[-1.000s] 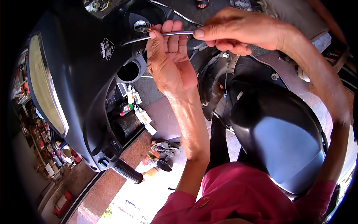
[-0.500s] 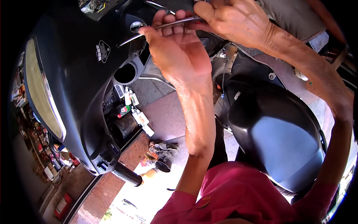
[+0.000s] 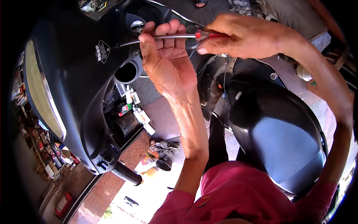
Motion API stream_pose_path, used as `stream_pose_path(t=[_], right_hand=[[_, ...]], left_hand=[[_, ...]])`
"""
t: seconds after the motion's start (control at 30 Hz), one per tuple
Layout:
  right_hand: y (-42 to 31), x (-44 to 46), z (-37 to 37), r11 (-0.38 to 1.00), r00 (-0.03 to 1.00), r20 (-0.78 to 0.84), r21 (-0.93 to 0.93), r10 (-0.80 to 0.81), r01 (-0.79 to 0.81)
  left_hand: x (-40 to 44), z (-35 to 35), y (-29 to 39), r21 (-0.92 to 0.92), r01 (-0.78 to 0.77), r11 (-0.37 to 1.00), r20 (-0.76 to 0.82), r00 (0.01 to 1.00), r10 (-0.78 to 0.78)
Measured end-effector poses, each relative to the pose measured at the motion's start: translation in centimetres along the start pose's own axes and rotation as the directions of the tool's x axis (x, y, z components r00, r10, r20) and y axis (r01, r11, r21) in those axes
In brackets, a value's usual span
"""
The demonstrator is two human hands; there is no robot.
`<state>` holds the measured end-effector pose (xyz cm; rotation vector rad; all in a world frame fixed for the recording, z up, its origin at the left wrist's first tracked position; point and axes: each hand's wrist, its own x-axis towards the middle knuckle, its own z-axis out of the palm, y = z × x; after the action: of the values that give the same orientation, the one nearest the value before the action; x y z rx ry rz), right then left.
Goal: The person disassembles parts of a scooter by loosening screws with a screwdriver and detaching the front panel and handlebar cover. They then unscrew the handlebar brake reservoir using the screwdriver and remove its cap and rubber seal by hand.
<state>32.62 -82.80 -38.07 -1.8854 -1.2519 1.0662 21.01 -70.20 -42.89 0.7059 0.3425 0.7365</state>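
Observation:
A screwdriver (image 3: 175, 36) with a red handle and a long metal shaft lies almost level at the top of the view. Its tip meets the dark front panel (image 3: 80, 80) of a scooter, beside a white printed label (image 3: 102, 51). My right hand (image 3: 242, 36) is closed round the handle. Palm up, my left hand (image 3: 167, 61) steadies the shaft near the tip between thumb and fingers, the other fingers curled loosely. Just above my left thumb is the key switch (image 3: 137, 26).
The scooter's black seat (image 3: 278, 138) is at the right, its handlebar grip (image 3: 127, 174) at lower left. Several small white bottles (image 3: 141, 115) and a rag (image 3: 164, 148) lie below. A shelf of goods (image 3: 37, 138) is at far left; someone's foot (image 3: 200, 3) shows at the top.
My right hand has shifted lower, and the screwdriver's red handle now shows. My left hand has moved slightly left along the shaft. The screwdriver lies more level, and a foot has appeared at the top.

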Motion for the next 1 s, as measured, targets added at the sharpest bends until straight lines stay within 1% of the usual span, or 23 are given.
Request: stream_pose_path(t=[0.03,0.07,0.1,0.13,0.23,0.27,0.3,0.33,0.37,0.4,0.5,0.53,0.57,0.6,0.63,0.67,0.73,0.83,0.87,0.9,0.93,0.97,1.0], right_hand=[[-0.1,0.1,0.9,0.808,0.827,-0.321,-0.537,-0.463,0.244],[-0.1,-0.2,1.2,0.681,0.815,-0.332,-0.725,-0.475,0.101],[-0.2,-0.7,1.5,0.508,0.803,-0.341,-0.859,-0.489,-0.056],[0.3,-0.7,1.7,0.437,0.82,-0.304,-0.897,-0.485,-0.073],[0.9,-0.6,2.8,0.489,0.775,-0.364,-0.868,-0.516,-0.083],[0.9,-0.8,2.5,0.526,0.76,-0.351,-0.85,-0.547,-0.013],[0.9,-0.7,2.2,0.885,0.885,-0.378,-0.459,-0.274,0.078],[0.8,-0.6,1.8,0.997,0.972,-0.234,0.064,-0.023,0.039],[0.2,-0.5,1.1,0.829,0.992,0.032,0.546,0.123,-0.12],[-0.6,-0.7,0.2,0.64,0.932,0.241,0.679,0.271,-0.361],[0.1,-0.6,0.9,0.713,0.955,0.251,0.639,0.16,-0.288],[0.4,-0.5,1.7,0.907,0.997,-0.017,0.416,0.075,-0.061],[0.5,-0.3,2.3,0.987,0.965,-0.245,0.098,-0.096,0.123],[0.5,-0.6,2.2,0.873,0.89,-0.357,-0.48,-0.284,0.087],[0.1,-0.9,2.1,0.473,0.8,-0.336,-0.878,-0.497,-0.074],[0.7,-0.2,1.4,0.324,0.621,-0.28,-0.945,-0.732,-0.043],[0.5,-0.7,1.6,0.306,0.604,-0.323,-0.943,-0.728,-0.134],[0.3,-1.0,1.8,0.702,0.718,-0.466,-0.711,-0.517,0.044],[0.3,-0.8,2.0,0.922,0.792,-0.517,-0.359,-0.326,0.145],[0.3,-0.6,2.2,0.98,0.87,-0.475,0.065,-0.135,0.187],[-0.3,-1.3,-0.1,0.874,0.977,-0.127,0.477,0.171,-0.091],[-0.7,-1.7,0.1,0.641,0.94,-0.002,0.732,0.341,-0.231],[0.3,-1.8,0.5,0.641,0.951,0.08,0.721,0.299,-0.263]], left_hand=[[0.0,0.1,0.1,0.003,0.012,1.0,-0.017,1.0,-0.012],[0.1,0.2,0.1,0.003,0.025,1.0,-0.033,0.999,-0.025],[0.2,0.3,0.1,0.002,0.039,0.999,-0.047,0.998,-0.039],[0.1,0.4,0.1,0.057,0.031,0.998,-0.061,0.998,-0.027],[0.1,0.4,0.2,0.093,0.034,0.995,-0.133,0.991,-0.021],[0.1,0.0,0.1,0.075,0.025,0.997,-0.101,0.995,-0.017],[0.0,-0.2,0.2,0.07,0.022,0.997,-0.083,0.996,-0.016],[0.0,-0.4,0.2,0.065,0.019,0.998,-0.065,0.998,-0.015],[0.0,-0.6,0.3,0.057,0.016,0.998,-0.047,0.999,-0.014],[-0.1,-0.6,0.4,0.027,0.035,0.999,-0.057,0.998,-0.034],[-0.6,-0.2,0.4,0.127,0.013,0.992,-0.104,0.995,0.0],[-0.6,-0.1,0.6,0.118,0.019,0.993,-0.109,0.994,-0.006],[-0.5,0.1,0.8,0.16,0.038,0.986,-0.128,0.992,-0.017],[-0.5,0.4,1.1,0.203,0.054,0.978,-0.143,0.989,-0.025],[-0.5,0.6,1.4,0.249,0.072,0.966,-0.159,0.987,-0.033],[-0.6,0.8,1.3,0.232,0.084,0.969,-0.189,0.981,-0.04],[-0.7,0.9,1.4,0.224,0.103,0.969,-0.173,0.983,-0.065],[-0.6,0.6,1.4,0.231,0.11,0.967,-0.171,0.983,-0.071],[-0.6,0.4,1.5,0.231,0.109,0.967,-0.158,0.985,-0.074],[-0.6,0.2,1.6,0.234,0.108,0.966,-0.147,0.986,-0.075],[-0.5,0.1,1.6,0.236,0.105,0.966,-0.161,0.985,-0.068],[-0.3,0.2,1.5,0.237,0.103,0.966,-0.175,0.983,-0.062],[-0.2,0.2,1.4,0.235,0.098,0.967,-0.188,0.981,-0.054]])
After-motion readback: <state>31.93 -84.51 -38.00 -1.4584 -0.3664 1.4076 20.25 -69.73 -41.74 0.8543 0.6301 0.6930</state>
